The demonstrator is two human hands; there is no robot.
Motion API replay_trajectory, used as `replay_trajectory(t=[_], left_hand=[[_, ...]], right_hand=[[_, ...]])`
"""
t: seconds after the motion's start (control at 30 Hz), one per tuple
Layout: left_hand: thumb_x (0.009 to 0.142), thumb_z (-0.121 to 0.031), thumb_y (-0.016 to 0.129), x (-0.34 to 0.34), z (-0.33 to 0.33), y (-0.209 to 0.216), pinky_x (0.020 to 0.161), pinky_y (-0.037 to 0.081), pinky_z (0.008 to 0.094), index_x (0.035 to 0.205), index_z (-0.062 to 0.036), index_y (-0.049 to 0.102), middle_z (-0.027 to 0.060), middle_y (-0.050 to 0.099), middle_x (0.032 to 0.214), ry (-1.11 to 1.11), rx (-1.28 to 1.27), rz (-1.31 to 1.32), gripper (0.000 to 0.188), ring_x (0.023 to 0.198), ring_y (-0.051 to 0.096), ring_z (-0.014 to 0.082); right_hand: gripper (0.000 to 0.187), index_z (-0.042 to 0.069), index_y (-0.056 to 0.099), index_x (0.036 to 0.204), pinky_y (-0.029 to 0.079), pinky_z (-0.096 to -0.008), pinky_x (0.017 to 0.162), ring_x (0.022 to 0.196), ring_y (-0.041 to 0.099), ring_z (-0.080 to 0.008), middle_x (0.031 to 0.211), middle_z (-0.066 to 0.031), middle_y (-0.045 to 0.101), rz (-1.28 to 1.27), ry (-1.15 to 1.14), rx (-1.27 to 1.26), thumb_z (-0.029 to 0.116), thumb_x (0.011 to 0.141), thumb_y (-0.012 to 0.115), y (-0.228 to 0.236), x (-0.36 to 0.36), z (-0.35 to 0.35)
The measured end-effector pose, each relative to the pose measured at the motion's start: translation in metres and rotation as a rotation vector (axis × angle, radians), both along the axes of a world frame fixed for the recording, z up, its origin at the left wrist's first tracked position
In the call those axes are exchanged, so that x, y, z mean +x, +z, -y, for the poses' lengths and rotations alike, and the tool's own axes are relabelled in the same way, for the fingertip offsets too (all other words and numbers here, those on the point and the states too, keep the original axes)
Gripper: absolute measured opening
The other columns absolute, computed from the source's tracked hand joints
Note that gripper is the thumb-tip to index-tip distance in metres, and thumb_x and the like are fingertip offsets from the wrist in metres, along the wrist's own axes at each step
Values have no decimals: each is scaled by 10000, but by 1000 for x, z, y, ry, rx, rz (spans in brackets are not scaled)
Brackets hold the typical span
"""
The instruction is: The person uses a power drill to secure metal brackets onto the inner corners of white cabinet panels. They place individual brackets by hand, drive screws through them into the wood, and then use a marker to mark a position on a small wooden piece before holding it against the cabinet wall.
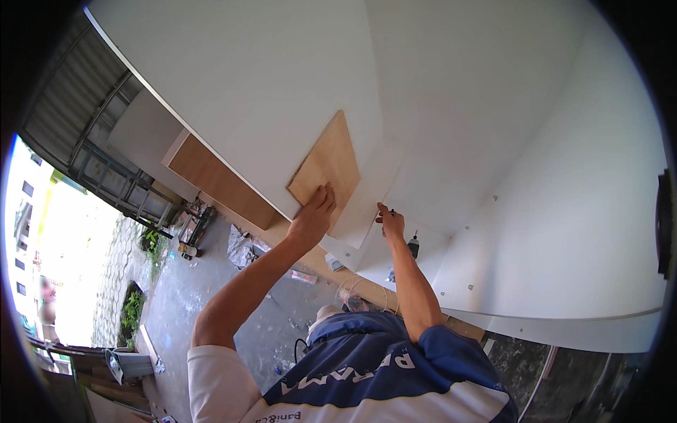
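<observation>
My left hand (317, 211) lies with its fingers stretched out against a thin plywood piece (328, 162). The plywood rests against a large white panel (247, 92), and its lower end is partly covered by that hand. To the right, the fingers of my right hand (392, 222) are pinched together at the edge of a narrow white board (363, 208). Something small and dark shows between those fingers, too little of it to name. Just beyond my right forearm stands what looks like a cordless drill (413, 246), dark with its bit pointing up.
White cabinet walls (557, 190) with several small metal fittings (470, 287) enclose the right side. A wood-coloured box (218, 180) stands beyond the panel's left edge. Crumpled plastic (240, 247) and scraps litter the grey floor (204, 289). A grey bin (130, 365) is at lower left.
</observation>
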State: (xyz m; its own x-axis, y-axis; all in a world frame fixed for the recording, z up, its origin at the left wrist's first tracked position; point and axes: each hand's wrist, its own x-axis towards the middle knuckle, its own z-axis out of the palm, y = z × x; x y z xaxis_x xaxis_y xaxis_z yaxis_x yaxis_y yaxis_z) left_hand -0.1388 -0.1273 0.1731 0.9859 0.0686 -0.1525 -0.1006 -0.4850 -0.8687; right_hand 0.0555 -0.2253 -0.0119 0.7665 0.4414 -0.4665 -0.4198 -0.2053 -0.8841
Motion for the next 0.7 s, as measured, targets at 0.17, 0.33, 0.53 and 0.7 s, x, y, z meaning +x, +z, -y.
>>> replay_trajectory(t=[0.17,0.33,0.53,0.7], left_hand=[[871,-277,555,2,-1,-2,1179,198,506,1164,-11,708,206,479,1434,1,-40,-35,423,1394,341,394],[862,-228,551,7,4,3,1195,200,499,1214,57,654,225,458,1445,38,-90,-44,464,1393,342,396],[812,-183,584,0,-1,-5,1205,209,476,1181,70,663,209,483,1410,44,-212,71,455,1382,355,383],[801,-179,599,2,5,-2,1209,220,458,1177,45,672,191,488,1407,95,-301,85,443,1385,355,360]], right_hand=[[337,12,627,851,305,-264,398,442,403,-96,694,-64,614,-126,-160,85,341,856,697,-16,5,30],[306,-3,640,872,370,-264,472,538,472,-88,762,-79,635,-262,-366,365,298,921,608,-17,15,51],[458,1,668,886,375,-264,541,564,423,-98,652,8,456,84,-498,453,400,1020,489,130,-23,48],[616,-30,649,905,397,-278,545,541,446,-115,650,-8,489,177,-160,789,551,1009,472,205,-59,37]])
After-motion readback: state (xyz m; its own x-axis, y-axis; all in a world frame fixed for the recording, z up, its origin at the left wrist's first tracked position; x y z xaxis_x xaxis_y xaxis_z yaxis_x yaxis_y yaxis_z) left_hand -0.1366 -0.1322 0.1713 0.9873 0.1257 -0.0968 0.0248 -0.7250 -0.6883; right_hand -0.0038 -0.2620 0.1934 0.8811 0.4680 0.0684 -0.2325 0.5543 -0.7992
